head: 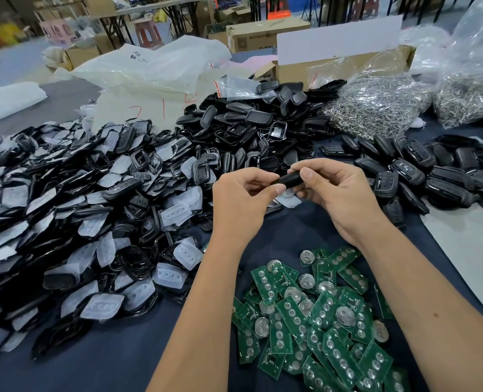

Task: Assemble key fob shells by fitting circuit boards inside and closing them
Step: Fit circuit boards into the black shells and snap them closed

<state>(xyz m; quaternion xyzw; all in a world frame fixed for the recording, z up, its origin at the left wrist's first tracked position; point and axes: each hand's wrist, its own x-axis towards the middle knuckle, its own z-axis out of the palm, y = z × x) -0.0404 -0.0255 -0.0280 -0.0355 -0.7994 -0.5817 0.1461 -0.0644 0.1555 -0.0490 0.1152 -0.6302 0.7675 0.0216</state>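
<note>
Both hands meet above the middle of the table on one black key fob shell point(289, 179). My left hand point(241, 198) pinches its left end between thumb and curled fingers. My right hand point(339, 190) grips its right end, thumb on top. Whether a board sits inside the shell is hidden. A heap of green circuit boards point(313, 315) with round metal battery clips lies near me, under my forearms.
Black shell halves and translucent button pads point(73, 222) are piled at left. More black shells point(251, 128) are heaped behind, assembled fobs point(421, 174) at right. Bags of metal key rings point(376, 106), a cardboard box point(299, 70) and plastic bags point(150, 66) stand at the back.
</note>
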